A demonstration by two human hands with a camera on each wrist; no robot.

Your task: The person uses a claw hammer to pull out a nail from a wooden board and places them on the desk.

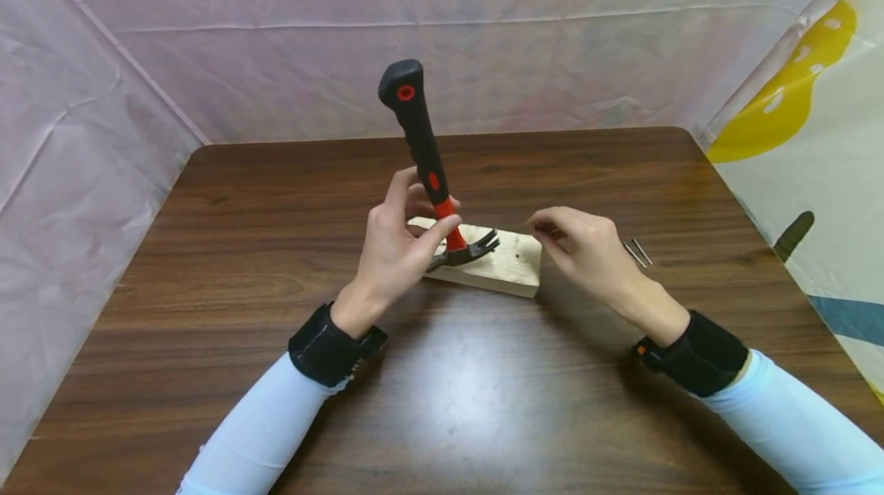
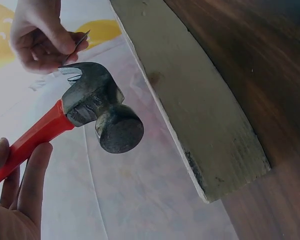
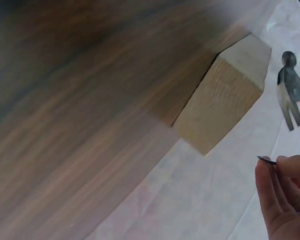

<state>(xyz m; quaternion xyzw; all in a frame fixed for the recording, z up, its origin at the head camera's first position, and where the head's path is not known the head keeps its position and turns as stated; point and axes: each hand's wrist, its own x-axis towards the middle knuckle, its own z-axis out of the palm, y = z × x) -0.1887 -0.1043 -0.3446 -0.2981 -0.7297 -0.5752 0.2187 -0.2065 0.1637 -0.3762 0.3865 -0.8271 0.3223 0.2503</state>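
Note:
My left hand (image 1: 397,245) grips a claw hammer (image 1: 421,127) low on its red neck, between thumb and fingers. Its black handle points up, and the steel head (image 2: 120,127) hangs close over a pale wooden block (image 1: 514,261), with the claw toward the right. Beyond the block's right end, my right hand (image 1: 587,249) pinches a thin nail (image 3: 266,160) between thumb and fingertips. From the left wrist, the nail's pointed tip (image 2: 85,36) sticks out past the fingers, and the claw overlaps that hand's edge in this view.
Two loose nails (image 1: 638,252) lie on the brown wooden table (image 1: 228,311), just right of my right hand. White sheeting (image 1: 442,80) hangs behind the table's far edge, and a sheet with a yellow print (image 1: 780,111) hangs on the right.

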